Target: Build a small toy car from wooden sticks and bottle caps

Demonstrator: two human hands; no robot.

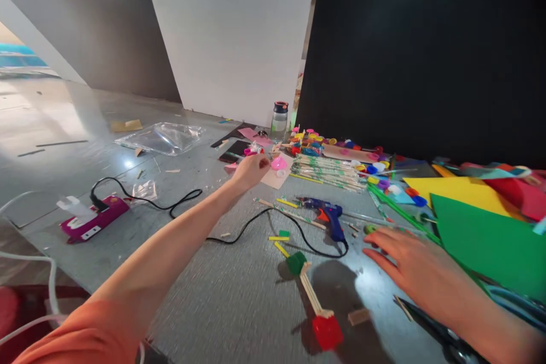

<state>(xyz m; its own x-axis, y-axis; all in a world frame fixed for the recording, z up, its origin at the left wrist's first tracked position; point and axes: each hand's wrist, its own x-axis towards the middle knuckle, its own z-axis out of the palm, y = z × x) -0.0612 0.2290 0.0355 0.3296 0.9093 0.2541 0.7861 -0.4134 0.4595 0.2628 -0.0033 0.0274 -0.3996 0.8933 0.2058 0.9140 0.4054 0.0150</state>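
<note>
Right hand (412,264) is palm-down, fingers loosely spread, just beside the glue gun (335,213). Left hand (249,172) is way out, curled near a pink cap (278,163) toward the far edge of the table (213,301); fingertips are kinda hidden, so can't tell if it's pinching anything.

Left hand (252,172) at full stretch, fingers curled just beside a pink piece (279,163)! Right hand (412,259), palm down, near the blue glue gun (330,214) (black cord (326,255) looping around it). Nearer, joined sticks (311,293) run between green (296,263) and red blocks (327,331); purple power strip (100,219) far left.
</note>
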